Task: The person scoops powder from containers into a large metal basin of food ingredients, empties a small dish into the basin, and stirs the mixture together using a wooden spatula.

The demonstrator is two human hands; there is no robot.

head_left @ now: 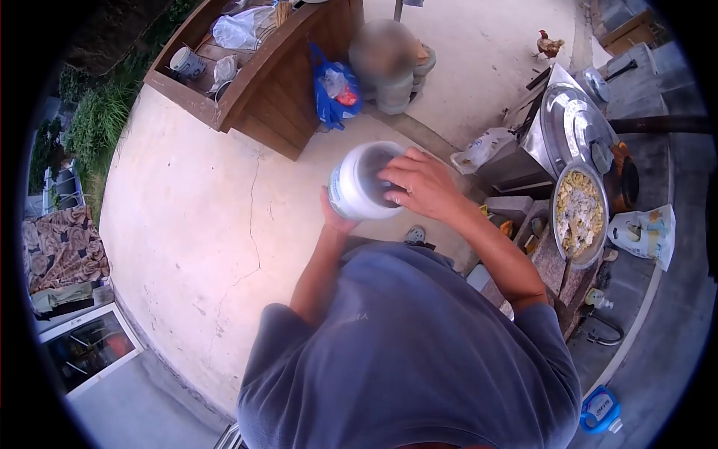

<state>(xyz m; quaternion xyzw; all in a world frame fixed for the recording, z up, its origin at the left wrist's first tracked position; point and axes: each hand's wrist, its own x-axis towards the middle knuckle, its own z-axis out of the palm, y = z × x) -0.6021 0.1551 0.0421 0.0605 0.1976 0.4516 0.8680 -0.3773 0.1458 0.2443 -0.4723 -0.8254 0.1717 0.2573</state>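
Bent right fingers (404,179), slightly apart, reach into a white tub (350,183); a heaped bowl (556,217) sits near a bag (649,233).

- The left hand (340,214) holds a white jar (346,187) by its side.
- The right hand (428,187) has its fingers in the open mouth of this jar.
- At right, a metal bowl (555,218) contains yellow pieces (574,187) with something white (585,211) on top.

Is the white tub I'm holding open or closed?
Open: the white tub has no lid over its mouth, and fingers of the right hand reach inside.
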